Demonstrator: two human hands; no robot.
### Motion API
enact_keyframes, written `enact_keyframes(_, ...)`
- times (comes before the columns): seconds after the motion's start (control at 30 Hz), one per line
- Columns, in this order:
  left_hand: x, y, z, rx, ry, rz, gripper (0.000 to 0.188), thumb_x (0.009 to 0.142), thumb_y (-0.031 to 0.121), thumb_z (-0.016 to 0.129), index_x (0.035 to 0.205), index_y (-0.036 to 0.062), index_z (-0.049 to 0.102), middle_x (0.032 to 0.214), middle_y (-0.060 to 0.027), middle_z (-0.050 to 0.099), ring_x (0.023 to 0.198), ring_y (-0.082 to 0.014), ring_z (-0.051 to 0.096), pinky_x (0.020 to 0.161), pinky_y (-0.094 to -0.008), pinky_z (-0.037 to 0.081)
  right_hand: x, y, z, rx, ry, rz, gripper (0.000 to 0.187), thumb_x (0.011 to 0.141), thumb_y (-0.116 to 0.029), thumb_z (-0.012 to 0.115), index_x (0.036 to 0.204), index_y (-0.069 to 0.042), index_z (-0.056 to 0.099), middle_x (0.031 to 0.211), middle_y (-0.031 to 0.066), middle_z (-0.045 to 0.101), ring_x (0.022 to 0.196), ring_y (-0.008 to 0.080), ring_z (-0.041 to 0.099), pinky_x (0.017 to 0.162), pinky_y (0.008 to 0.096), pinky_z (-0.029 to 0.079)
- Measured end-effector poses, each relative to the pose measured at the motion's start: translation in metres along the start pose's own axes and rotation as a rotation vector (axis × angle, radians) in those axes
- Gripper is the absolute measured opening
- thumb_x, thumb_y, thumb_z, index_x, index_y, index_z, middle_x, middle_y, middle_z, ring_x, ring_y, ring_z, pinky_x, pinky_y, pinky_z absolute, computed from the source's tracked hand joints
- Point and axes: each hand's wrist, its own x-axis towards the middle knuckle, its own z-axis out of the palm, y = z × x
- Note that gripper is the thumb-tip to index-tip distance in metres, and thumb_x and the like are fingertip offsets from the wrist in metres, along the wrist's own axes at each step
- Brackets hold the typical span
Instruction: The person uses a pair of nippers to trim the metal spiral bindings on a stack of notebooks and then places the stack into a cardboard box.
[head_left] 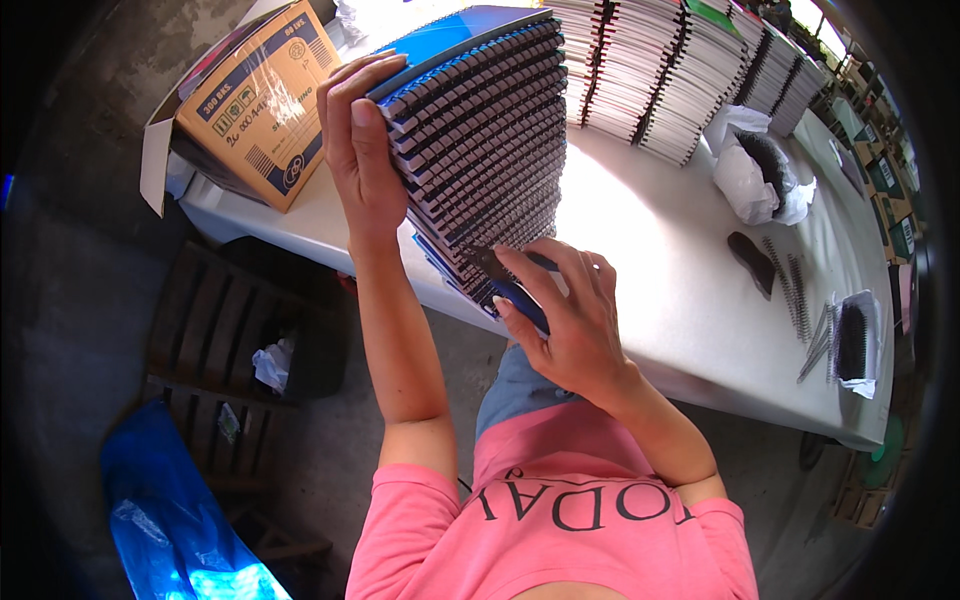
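Head view: a tall stack of notebooks (480, 140) with coil-bound spines rises at twelve o'clock from the middle, a blue cover (455, 28) uppermost and the rows of dark coils turned toward the wearer. Its foot comes down near the centre, by the near edge of a white-covered table (640, 270).

The left hand (365, 150) is at the stack's ten o'clock, grasping its upper corner: fingers hooked over the blue cover, thumb upright along the side. The stack therefore lies to the three o'clock side of that palm. The right hand (570, 310), at the stack's five o'clock, is wrapped around a pair of blue-handled pliers (520, 302). Their dark head points toward ten o'clock and meets the lowest coils, so the spines lie just beyond the fingertips; whether the jaws pinch a wire, I cannot tell.

Around them, a cardboard box (262, 110) sits at ten o'clock and more coil-bound stacks (650, 70) stand at one. Toward two o'clock is a bundle of dark coils (760, 175) in white paper. At three lie a dark oblong object (750, 264), some loose coils (798, 295) and a second wrapped pack (855, 345). Blue plastic sheeting (175, 500) drapes down at eight o'clock.
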Motion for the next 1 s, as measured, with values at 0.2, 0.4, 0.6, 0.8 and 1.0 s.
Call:
enact_keyframes(0.2, 0.000, 0.002, 0.002, -0.014, 0.003, -0.022, 0.045, 0.100, 0.036, 0.030, 0.108, 0.0038, 0.060, 0.111, -0.0128, 0.057, 0.112, -0.0242, 0.050, 0.098, -0.0346, 0.037, 0.001, -0.002, 0.006, 0.116, -0.071, 0.049, 0.043, 0.082, -0.024, 0.065, 0.122, -0.014, 0.056, 0.106, 0.0076, 0.053, 0.089, 0.0216, 0.057, 0.077, 0.0398, 0.042)
enact_keyframes(0.4, -0.003, 0.005, 0.003, 0.002, -0.002, -0.029, 0.045, 0.100, 0.037, 0.031, 0.108, 0.0041, 0.061, 0.112, -0.0126, 0.057, 0.112, -0.0236, 0.050, 0.098, -0.0344, 0.037, 0.008, -0.006, -0.011, 1.052, -0.493, 0.786, 0.044, 0.083, -0.022, 0.065, 0.124, -0.012, 0.052, 0.104, 0.0094, 0.054, 0.084, 0.0229, 0.058, 0.068, 0.0366, 0.046)
enact_keyframes(0.6, 0.001, 0.004, 0.003, 0.002, 0.001, 0.001, 0.046, 0.100, 0.037, 0.030, 0.108, 0.0048, 0.061, 0.111, -0.0121, 0.057, 0.112, -0.0236, 0.050, 0.098, -0.0345, 0.038, -0.007, -0.001, 0.007, 0.083, 0.003, 0.054, 0.044, 0.082, -0.026, 0.065, 0.123, -0.014, 0.054, 0.109, 0.0086, 0.052, 0.094, 0.0232, 0.054, 0.082, 0.0393, 0.037)
enact_keyframes(0.8, -0.001, 0.001, 0.003, -0.016, 0.004, -0.013, 0.046, 0.100, 0.038, 0.030, 0.108, 0.0050, 0.061, 0.111, -0.0118, 0.057, 0.112, -0.0235, 0.050, 0.098, -0.0342, 0.037, -0.003, -0.003, 0.009, -0.032, -0.009, 0.002, 0.044, 0.080, -0.026, 0.066, 0.122, -0.015, 0.056, 0.108, 0.0068, 0.052, 0.093, 0.0200, 0.054, 0.080, 0.0374, 0.036)
enact_keyframes(1.0, -0.003, 0.000, 0.003, -0.043, 0.005, -0.022, 0.046, 0.100, 0.038, 0.031, 0.108, 0.0045, 0.061, 0.111, -0.0123, 0.057, 0.112, -0.0238, 0.050, 0.098, -0.0344, 0.037, -0.010, -0.002, 0.013, -0.035, -0.014, -0.014, 0.041, 0.082, -0.025, 0.064, 0.121, -0.014, 0.056, 0.100, 0.0064, 0.053, 0.084, 0.0189, 0.056, 0.066, 0.0335, 0.042)
